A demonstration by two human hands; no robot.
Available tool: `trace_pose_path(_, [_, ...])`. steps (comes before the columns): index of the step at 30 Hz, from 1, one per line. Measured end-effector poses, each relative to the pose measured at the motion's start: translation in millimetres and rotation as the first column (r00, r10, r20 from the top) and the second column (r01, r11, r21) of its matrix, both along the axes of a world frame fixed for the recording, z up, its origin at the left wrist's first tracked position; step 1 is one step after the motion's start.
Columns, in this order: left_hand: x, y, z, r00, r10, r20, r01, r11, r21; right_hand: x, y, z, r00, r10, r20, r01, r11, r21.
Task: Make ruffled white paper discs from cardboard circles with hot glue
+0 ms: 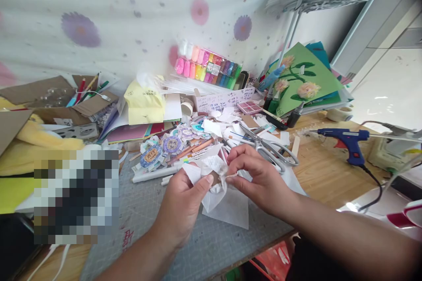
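Observation:
Over the grey cutting mat (132, 228), both of my hands are closed on a crumpled piece of white tissue paper (214, 164). My left hand (184, 197) pinches it from the left, thumb on top beside a small brownish patch in its middle. With thumb and forefinger, my right hand (255, 173) grips a gathered edge on the right side. Just beneath them a flat, thin white sheet (231, 210) lies on the mat. Silver scissors (270, 149) rest right behind my right hand.
A blue hot glue gun (349, 140) stands at the right with its cord hanging down. Round paper cutouts (151, 154), pens and scraps are heaped behind my hands. Colourful clay packs (211, 68) lean at the back, a green flower picture (305, 81) at the back right, a cardboard box (49, 116) left.

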State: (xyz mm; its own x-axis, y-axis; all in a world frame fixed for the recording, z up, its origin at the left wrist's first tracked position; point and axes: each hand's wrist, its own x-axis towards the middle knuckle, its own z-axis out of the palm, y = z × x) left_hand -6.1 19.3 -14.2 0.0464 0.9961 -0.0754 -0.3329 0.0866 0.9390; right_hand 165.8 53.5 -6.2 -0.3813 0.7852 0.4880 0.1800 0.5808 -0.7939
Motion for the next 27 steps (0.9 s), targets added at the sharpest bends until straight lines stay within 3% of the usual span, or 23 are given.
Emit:
trace_pose_path(2, [0, 1, -1.1, 0.998, 0.023, -0.057, -0.021, 0.999, 0.029, -4, 1, -2.2, 0.999, 0.011, -0.037, -0.017, 0.981, -0.193])
trace_pose_path(4, [-1, 2, -1.3, 0.993, 0.042, -0.109, -0.036, 0.998, 0.056, -7, 2, -3.7, 0.996, 0.020, -0.086, -0.053, 0.917, -0.394])
trace_pose_path(6, [-1, 2, -0.8, 0.987, 0.059, -0.147, -0.049, 0.996, 0.070, -10, 4, -3.7, 0.988, 0.007, -0.154, -0.086, 0.855, -0.512])
trace_pose_path(11, [-2, 0, 0.7, 0.977, 0.073, -0.200, -0.059, 0.996, 0.074, -10, 5, 0.9, 0.938, -0.067, -0.339, -0.180, 0.744, -0.644])
trace_pose_path(16, [-2, -1, -0.1, 0.964, 0.007, -0.265, 0.007, 0.999, 0.052, -2, 5, 6.1, 0.941, -0.007, -0.339, -0.266, 0.605, -0.751])
trace_pose_path(22, [1, -3, 6.4, 0.975, -0.160, -0.152, 0.166, 0.986, 0.029, 8, 5, 10.6, 0.957, 0.054, -0.285, -0.255, 0.627, -0.736])
trace_pose_path(27, [-4, -1, 15.1, 0.919, -0.392, 0.049, 0.395, 0.913, -0.104, 17, 2, 14.7, 0.963, 0.201, -0.182, -0.268, 0.605, -0.750])
